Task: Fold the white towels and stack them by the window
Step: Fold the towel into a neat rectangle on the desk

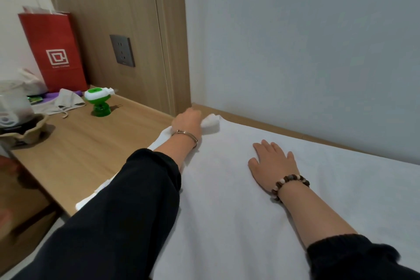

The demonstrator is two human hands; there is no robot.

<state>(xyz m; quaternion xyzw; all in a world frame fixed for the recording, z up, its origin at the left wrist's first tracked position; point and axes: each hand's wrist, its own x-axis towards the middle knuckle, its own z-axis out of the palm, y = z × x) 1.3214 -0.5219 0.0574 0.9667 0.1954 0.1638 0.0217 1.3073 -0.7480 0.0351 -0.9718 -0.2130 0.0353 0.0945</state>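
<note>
While the right hand (275,163) lies flat and open on the white towel (227,211) spread over the surface (91,150), the left hand (186,120) grips its far-left corner, bunched just beside the fist. The left hand is nearer that corner, so the fold likely comes toward the pinned side.

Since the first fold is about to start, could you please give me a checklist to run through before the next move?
1. Grip: the left hand holds the far corner of the white towel: ok.
2. Anchor: the right hand lies flat on the towel, fingers straight: ok.
3. Surface: the towel is smooth around the right hand: ok.
4. Clutter: the green plug-in device stands on the desk, apart from the towel: ok.
5. Near left edge of the towel: cannot tell, the sleeve covers it.
6. Stacking spot by the window: cannot tell, no window in view.
</note>
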